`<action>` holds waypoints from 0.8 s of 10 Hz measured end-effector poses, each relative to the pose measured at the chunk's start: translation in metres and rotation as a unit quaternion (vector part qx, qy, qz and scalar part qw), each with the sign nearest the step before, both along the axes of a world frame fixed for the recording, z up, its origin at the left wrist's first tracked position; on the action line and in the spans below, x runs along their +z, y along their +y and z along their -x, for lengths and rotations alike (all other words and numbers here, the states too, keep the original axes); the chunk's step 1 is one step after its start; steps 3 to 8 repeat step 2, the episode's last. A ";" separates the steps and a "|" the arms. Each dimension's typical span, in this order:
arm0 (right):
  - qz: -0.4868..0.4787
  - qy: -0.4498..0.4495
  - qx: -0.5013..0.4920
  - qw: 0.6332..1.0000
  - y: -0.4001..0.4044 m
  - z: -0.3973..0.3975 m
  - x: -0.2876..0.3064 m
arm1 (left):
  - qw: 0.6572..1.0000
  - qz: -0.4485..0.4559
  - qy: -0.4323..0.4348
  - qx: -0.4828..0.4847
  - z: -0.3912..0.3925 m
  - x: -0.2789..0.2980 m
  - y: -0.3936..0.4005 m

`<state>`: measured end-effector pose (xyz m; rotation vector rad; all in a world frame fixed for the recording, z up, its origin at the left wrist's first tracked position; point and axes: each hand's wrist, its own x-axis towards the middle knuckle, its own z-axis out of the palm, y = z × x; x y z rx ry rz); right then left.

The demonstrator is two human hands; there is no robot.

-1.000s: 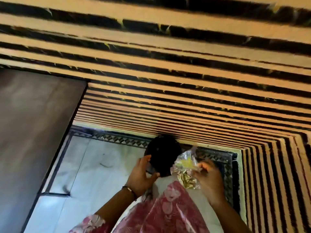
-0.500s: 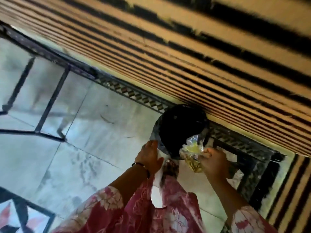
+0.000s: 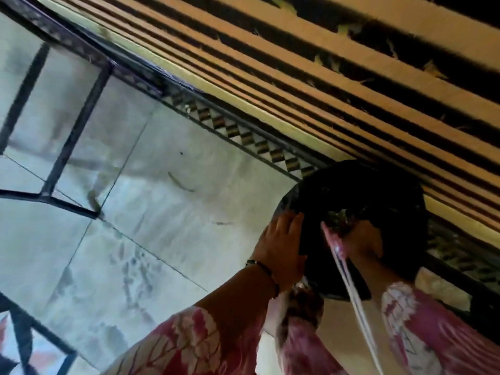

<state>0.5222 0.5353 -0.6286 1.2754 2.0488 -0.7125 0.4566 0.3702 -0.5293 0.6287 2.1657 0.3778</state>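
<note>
Left hand (image 3: pixel 281 247) grips the rim of the black bin (image 3: pixel 292 196) below the striped wall (image 3: pixel 324 77), right hand (image 3: pixel 362 240) curls round a crumpled clear wrapper (image 3: pixel 338 219) at the bin's mouth; wrapper judged light, soft, slippery, best held bunched in the fist.

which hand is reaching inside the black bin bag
The right hand, holding a crinkly clear wrapper in the mouth of the black bin bag. The left hand, the one with the dark wristband, only grips the rim from outside.
</note>
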 end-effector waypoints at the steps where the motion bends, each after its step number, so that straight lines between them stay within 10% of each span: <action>1: 0.012 -0.040 0.011 0.999 -0.004 0.002 -0.012 | 1.000 -0.009 -0.006 -0.003 0.001 -0.005 0.000; 8: 0.048 0.008 0.010 0.999 -0.011 -0.002 0.004 | 1.000 -0.008 -0.024 0.005 -0.001 0.001 -0.002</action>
